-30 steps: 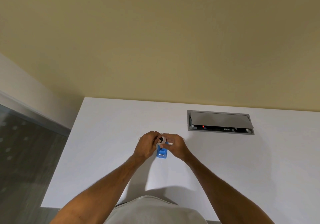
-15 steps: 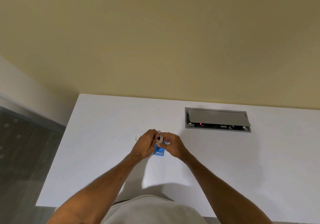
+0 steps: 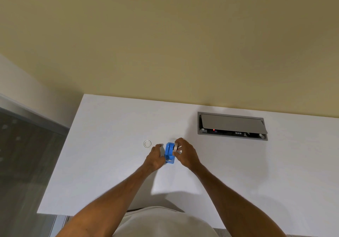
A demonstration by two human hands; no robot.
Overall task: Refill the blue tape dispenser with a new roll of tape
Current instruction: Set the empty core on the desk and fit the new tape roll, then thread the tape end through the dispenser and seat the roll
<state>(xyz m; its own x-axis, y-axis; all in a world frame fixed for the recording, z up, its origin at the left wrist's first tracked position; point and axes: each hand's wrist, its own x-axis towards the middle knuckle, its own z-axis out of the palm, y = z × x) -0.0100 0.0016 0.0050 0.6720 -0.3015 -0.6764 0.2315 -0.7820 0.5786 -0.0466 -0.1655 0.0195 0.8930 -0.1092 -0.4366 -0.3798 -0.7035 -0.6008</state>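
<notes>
Whereas half a second ago both hands were bunched together over the dispenser and hid most of it, we now see them drawn apart, so that the blue tape dispenser shows between them, standing on the white table near the middle of its width, closer to the far edge than to the near one. Our left hand steadies the dispenser's left side, its fingers curled against the body. Our right hand has its fingertips pinched on a pale roll of tape, which sits at the dispenser's upper right side; whether the roll touches the cradle or hangs just beside it we cannot tell. We judge that the cradle has been exposed and that the roll is about to be seated, so the refill is under way but not complete. A small clear ring lies on the table just left of the left hand, possibly a spent core. Toward the far right edge, a grey cable hatch is set into the table, its lid tilted open.
</notes>
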